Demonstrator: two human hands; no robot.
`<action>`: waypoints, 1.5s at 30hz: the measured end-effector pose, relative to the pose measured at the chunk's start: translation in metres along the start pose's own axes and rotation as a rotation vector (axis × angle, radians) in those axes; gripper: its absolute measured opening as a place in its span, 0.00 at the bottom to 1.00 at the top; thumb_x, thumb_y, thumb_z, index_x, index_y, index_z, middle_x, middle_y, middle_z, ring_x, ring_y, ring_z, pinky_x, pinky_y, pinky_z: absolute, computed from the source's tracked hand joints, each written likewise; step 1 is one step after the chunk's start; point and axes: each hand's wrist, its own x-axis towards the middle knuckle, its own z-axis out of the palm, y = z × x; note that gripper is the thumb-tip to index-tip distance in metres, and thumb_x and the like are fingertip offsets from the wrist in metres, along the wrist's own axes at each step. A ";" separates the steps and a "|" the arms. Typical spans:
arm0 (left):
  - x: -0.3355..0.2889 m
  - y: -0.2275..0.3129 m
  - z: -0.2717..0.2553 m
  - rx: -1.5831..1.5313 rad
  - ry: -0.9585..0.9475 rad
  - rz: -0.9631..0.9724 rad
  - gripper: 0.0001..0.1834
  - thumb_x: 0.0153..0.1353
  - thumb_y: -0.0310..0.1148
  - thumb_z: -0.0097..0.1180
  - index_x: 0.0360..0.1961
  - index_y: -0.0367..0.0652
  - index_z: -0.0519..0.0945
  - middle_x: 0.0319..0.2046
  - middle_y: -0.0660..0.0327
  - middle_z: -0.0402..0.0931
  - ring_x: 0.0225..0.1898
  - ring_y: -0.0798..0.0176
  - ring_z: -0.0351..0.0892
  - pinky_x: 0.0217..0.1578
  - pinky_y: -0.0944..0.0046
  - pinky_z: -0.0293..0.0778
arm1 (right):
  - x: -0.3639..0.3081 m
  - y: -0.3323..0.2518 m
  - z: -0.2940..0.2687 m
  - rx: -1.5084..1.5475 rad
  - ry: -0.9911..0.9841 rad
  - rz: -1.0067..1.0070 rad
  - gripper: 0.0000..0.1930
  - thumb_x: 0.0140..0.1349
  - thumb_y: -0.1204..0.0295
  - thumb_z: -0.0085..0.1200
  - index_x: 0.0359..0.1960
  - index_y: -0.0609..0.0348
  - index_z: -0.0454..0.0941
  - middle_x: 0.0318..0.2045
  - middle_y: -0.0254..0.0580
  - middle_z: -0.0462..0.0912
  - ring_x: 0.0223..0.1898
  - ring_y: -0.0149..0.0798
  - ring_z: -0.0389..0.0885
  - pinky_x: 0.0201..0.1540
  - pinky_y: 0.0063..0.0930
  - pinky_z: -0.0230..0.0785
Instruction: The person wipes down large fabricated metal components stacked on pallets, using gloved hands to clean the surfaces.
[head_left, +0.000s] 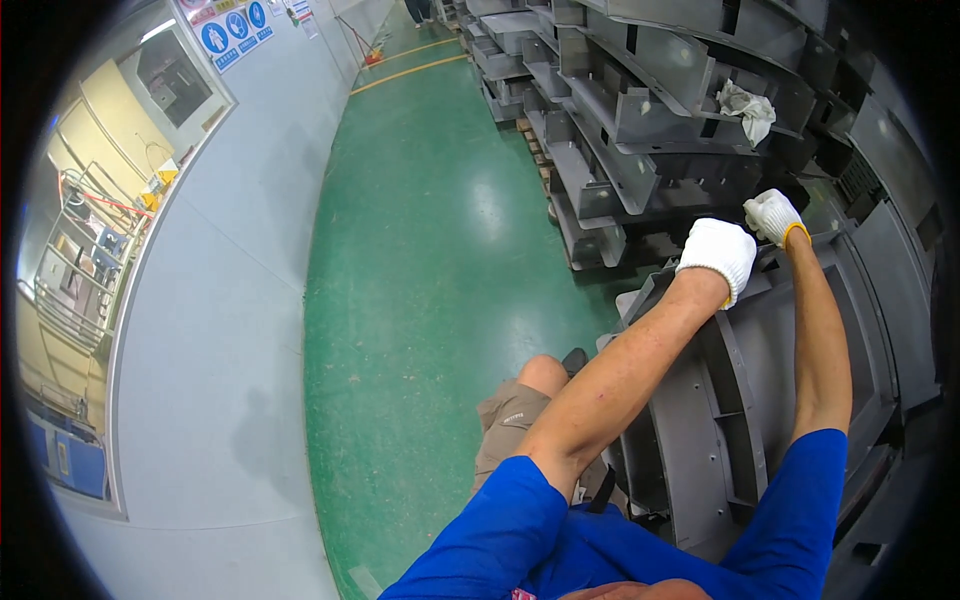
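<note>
Both my arms reach out to the right over grey sheet-metal parts. My left hand [718, 257], in a white knit glove, is closed like a fist above the far end of a grey curved metal frame [690, 455]. Just beyond and to the right, my right hand [774, 217], in a white glove with a yellow cuff, is also closed, with its fingers curled down. Whatever either hand grips is hidden behind the gloves. A crumpled whitish rag [747, 110] lies on the stacked metal parts past my hands.
Tall stacks of grey bent metal parts [610, 110] stand on wooden pallets [534, 146] at the far right. Larger grey panels [890, 290] lean at the right edge. A green floor aisle [420, 270] runs along a pale wall [220, 330] with a window at the left.
</note>
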 end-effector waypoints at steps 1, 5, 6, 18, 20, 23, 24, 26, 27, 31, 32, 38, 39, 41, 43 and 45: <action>0.000 0.000 0.000 0.000 0.001 -0.001 0.09 0.50 0.29 0.55 0.30 0.42 0.86 0.29 0.51 0.83 0.34 0.51 0.84 0.34 0.56 0.79 | 0.001 0.000 0.000 -0.001 0.000 -0.001 0.17 0.52 0.64 0.48 0.21 0.67 0.80 0.16 0.46 0.78 0.16 0.39 0.76 0.21 0.32 0.66; 0.001 0.001 0.000 -0.004 -0.010 -0.005 0.09 0.51 0.30 0.55 0.30 0.42 0.86 0.30 0.52 0.83 0.34 0.52 0.84 0.35 0.56 0.79 | 0.003 0.002 0.000 -0.025 -0.004 0.002 0.17 0.52 0.64 0.48 0.21 0.67 0.81 0.16 0.46 0.79 0.16 0.39 0.76 0.22 0.32 0.66; 0.001 0.001 0.000 -0.010 -0.023 -0.002 0.09 0.52 0.30 0.55 0.30 0.42 0.86 0.30 0.52 0.83 0.34 0.52 0.84 0.35 0.56 0.78 | 0.003 0.003 0.000 -0.023 -0.011 -0.004 0.17 0.52 0.64 0.48 0.21 0.67 0.81 0.16 0.46 0.79 0.17 0.40 0.76 0.22 0.32 0.66; -0.001 -0.002 0.001 -0.004 0.006 -0.016 0.09 0.52 0.31 0.54 0.29 0.43 0.86 0.29 0.52 0.83 0.33 0.52 0.84 0.34 0.56 0.78 | 0.011 0.005 0.005 -0.043 -0.031 -0.013 0.14 0.49 0.65 0.51 0.23 0.65 0.82 0.18 0.47 0.81 0.21 0.44 0.79 0.27 0.35 0.70; 0.002 0.005 0.002 -0.013 0.029 0.009 0.09 0.52 0.31 0.53 0.29 0.43 0.86 0.29 0.52 0.83 0.33 0.52 0.84 0.34 0.56 0.78 | 0.027 0.038 -0.001 -0.171 -0.042 -0.183 0.11 0.50 0.70 0.50 0.20 0.65 0.80 0.18 0.46 0.80 0.19 0.42 0.78 0.25 0.34 0.69; 0.003 0.004 0.004 -0.016 0.039 0.006 0.09 0.52 0.31 0.53 0.29 0.43 0.86 0.29 0.52 0.83 0.33 0.52 0.84 0.33 0.56 0.78 | 0.033 0.045 0.001 -0.239 -0.094 -0.388 0.07 0.48 0.76 0.50 0.17 0.65 0.79 0.16 0.46 0.79 0.17 0.39 0.77 0.23 0.33 0.69; 0.002 0.001 0.005 -0.018 0.030 -0.006 0.09 0.52 0.31 0.53 0.29 0.43 0.86 0.28 0.52 0.83 0.32 0.52 0.84 0.33 0.56 0.78 | 0.030 0.038 0.004 -0.183 -0.121 -0.410 0.05 0.45 0.77 0.52 0.17 0.65 0.79 0.16 0.47 0.78 0.16 0.40 0.77 0.23 0.33 0.69; 0.000 -0.003 0.006 -0.007 0.041 -0.021 0.09 0.52 0.31 0.53 0.29 0.43 0.86 0.28 0.52 0.83 0.33 0.52 0.84 0.33 0.56 0.78 | 0.025 0.023 0.009 -0.292 -0.091 -0.426 0.04 0.44 0.78 0.54 0.18 0.65 0.80 0.14 0.47 0.77 0.16 0.40 0.77 0.23 0.33 0.69; 0.000 -0.002 0.005 -0.004 0.056 -0.018 0.09 0.52 0.31 0.53 0.29 0.43 0.86 0.28 0.53 0.83 0.33 0.52 0.84 0.33 0.56 0.78 | 0.023 0.023 0.008 -0.409 -0.050 -0.427 0.03 0.42 0.79 0.56 0.18 0.66 0.80 0.13 0.48 0.77 0.16 0.40 0.76 0.22 0.32 0.69; 0.002 0.001 0.003 -0.016 0.024 -0.005 0.09 0.52 0.31 0.53 0.29 0.43 0.86 0.29 0.52 0.83 0.33 0.52 0.84 0.34 0.55 0.78 | 0.022 0.025 0.004 -0.510 -0.025 -0.503 0.03 0.41 0.79 0.57 0.18 0.65 0.81 0.12 0.49 0.76 0.15 0.39 0.76 0.22 0.32 0.69; 0.002 0.002 0.002 -0.017 0.030 -0.005 0.09 0.52 0.30 0.53 0.29 0.43 0.86 0.29 0.52 0.83 0.33 0.51 0.84 0.34 0.55 0.78 | 0.022 0.025 0.003 -0.440 -0.036 -0.431 0.02 0.42 0.79 0.57 0.18 0.65 0.81 0.13 0.50 0.77 0.16 0.39 0.77 0.22 0.32 0.70; 0.001 0.002 0.001 -0.019 0.020 -0.014 0.09 0.53 0.30 0.53 0.30 0.42 0.86 0.29 0.52 0.83 0.33 0.51 0.84 0.35 0.55 0.78 | 0.017 0.015 0.004 -0.365 -0.017 -0.297 0.04 0.45 0.78 0.55 0.18 0.65 0.80 0.15 0.52 0.78 0.18 0.40 0.78 0.26 0.34 0.71; 0.001 0.002 0.001 -0.018 0.025 -0.015 0.09 0.53 0.30 0.53 0.30 0.42 0.86 0.29 0.51 0.83 0.33 0.51 0.84 0.35 0.56 0.78 | 0.018 0.014 0.004 -0.549 0.000 -0.348 0.05 0.47 0.77 0.55 0.19 0.66 0.81 0.16 0.53 0.78 0.19 0.41 0.78 0.27 0.34 0.71; 0.001 0.002 0.000 -0.015 0.020 -0.013 0.09 0.52 0.30 0.53 0.29 0.42 0.86 0.29 0.51 0.83 0.33 0.51 0.84 0.34 0.56 0.78 | 0.014 0.014 0.003 -0.441 0.021 -0.300 0.07 0.49 0.75 0.55 0.20 0.66 0.80 0.16 0.53 0.77 0.19 0.43 0.77 0.27 0.35 0.70; 0.001 0.002 0.002 -0.014 0.016 -0.007 0.09 0.52 0.30 0.54 0.29 0.43 0.86 0.29 0.51 0.83 0.33 0.51 0.84 0.34 0.56 0.78 | 0.012 0.018 0.002 -0.335 0.043 -0.249 0.08 0.51 0.73 0.55 0.20 0.66 0.79 0.17 0.53 0.77 0.18 0.44 0.76 0.26 0.36 0.69; 0.001 0.002 0.003 -0.003 0.052 -0.018 0.09 0.52 0.32 0.55 0.29 0.45 0.87 0.29 0.55 0.84 0.33 0.54 0.84 0.33 0.56 0.78 | 0.008 0.017 0.004 -0.222 0.250 -0.361 0.10 0.54 0.71 0.54 0.20 0.65 0.76 0.16 0.52 0.74 0.17 0.44 0.73 0.24 0.38 0.65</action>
